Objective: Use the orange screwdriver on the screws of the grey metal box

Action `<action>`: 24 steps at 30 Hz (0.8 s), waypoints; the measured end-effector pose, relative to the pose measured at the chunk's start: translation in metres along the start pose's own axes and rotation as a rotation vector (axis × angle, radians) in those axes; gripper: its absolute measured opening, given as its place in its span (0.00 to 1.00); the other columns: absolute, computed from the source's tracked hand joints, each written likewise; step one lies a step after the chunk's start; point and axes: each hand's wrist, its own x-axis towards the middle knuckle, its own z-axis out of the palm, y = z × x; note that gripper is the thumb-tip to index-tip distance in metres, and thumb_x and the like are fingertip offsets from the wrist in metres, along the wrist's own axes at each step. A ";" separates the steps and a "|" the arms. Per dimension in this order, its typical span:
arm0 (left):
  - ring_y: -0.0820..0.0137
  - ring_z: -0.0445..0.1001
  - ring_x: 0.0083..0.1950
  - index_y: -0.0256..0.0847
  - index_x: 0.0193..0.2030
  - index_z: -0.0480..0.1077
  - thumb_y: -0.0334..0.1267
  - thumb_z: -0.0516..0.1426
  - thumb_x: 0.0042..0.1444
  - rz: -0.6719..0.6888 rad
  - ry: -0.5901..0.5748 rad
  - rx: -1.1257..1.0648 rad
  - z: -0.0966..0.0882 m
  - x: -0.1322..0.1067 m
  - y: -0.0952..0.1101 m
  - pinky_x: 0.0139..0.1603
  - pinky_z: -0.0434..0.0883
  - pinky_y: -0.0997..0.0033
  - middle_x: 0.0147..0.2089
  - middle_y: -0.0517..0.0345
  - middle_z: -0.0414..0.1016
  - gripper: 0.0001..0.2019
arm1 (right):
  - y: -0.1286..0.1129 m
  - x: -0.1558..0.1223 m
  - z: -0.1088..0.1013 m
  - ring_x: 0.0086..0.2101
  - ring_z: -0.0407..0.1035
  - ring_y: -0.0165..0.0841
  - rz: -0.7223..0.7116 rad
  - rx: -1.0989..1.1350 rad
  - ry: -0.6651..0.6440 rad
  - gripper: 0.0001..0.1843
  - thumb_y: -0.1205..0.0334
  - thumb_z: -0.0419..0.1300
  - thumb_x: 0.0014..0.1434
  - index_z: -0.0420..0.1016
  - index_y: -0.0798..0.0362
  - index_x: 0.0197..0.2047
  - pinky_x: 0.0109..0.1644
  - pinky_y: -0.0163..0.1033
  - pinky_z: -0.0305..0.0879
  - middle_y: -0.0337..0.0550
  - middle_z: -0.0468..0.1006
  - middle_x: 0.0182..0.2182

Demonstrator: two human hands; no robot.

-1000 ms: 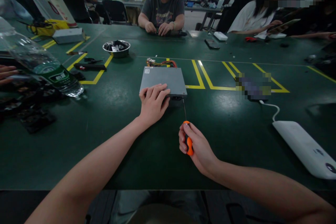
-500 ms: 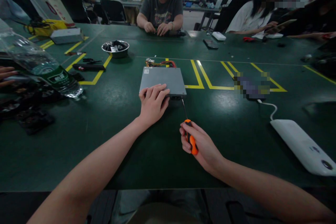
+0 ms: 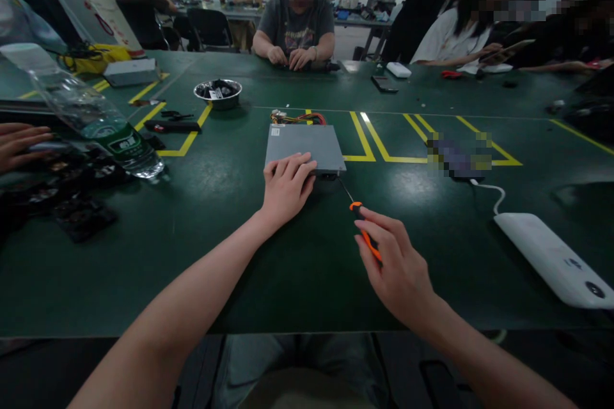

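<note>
A grey metal power supply (image 3: 307, 140) lies flat on the green table, its coloured cables bunched behind it. Across its near edge rests my left hand (image 3: 290, 185), open, fingers spread over the top. My right hand (image 3: 396, 255) pinches an orange and black screwdriver (image 3: 369, 244) by the handle, between thumb and fingers. The screwdriver is tilted, and its thin shaft reaches the power supply's front right corner, close to the socket. Whether the tip sits in a screw is too small to tell.
A leaning water bottle (image 3: 112, 134) and dark parts (image 3: 81, 211) are at left, beside another person's hand (image 3: 22, 147). A metal bowl (image 3: 218, 94) stands farther back. At right, a phone (image 3: 455, 156) is cabled to a white power bank (image 3: 551, 255). A person (image 3: 297, 32) sits opposite.
My right hand has shifted right and turned over, its grip on the screwdriver now looser, and the screwdriver leans more to the right. My left hand stays on the power supply.
</note>
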 end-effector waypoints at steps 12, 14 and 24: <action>0.62 0.62 0.56 0.50 0.51 0.63 0.37 0.51 0.59 0.004 -0.035 0.023 -0.023 -0.014 -0.010 0.53 0.54 0.56 0.56 0.60 0.67 0.13 | -0.003 -0.002 0.005 0.41 0.71 0.36 -0.368 -0.004 -0.143 0.09 0.61 0.55 0.55 0.70 0.53 0.39 0.40 0.37 0.70 0.54 0.73 0.45; 0.61 0.62 0.56 0.51 0.51 0.63 0.37 0.51 0.58 -0.008 -0.014 0.035 -0.021 -0.015 -0.009 0.53 0.53 0.55 0.56 0.60 0.68 0.13 | 0.001 -0.004 0.008 0.43 0.70 0.37 -0.437 0.006 -0.202 0.13 0.59 0.55 0.55 0.70 0.54 0.43 0.41 0.39 0.69 0.56 0.72 0.48; 0.60 0.62 0.55 0.51 0.52 0.64 0.39 0.50 0.59 0.013 0.020 0.070 -0.009 -0.012 -0.006 0.51 0.53 0.54 0.56 0.58 0.68 0.14 | 0.024 0.014 0.014 0.31 0.71 0.31 -0.396 0.066 -0.064 0.09 0.51 0.59 0.52 0.71 0.44 0.36 0.33 0.38 0.66 0.43 0.77 0.41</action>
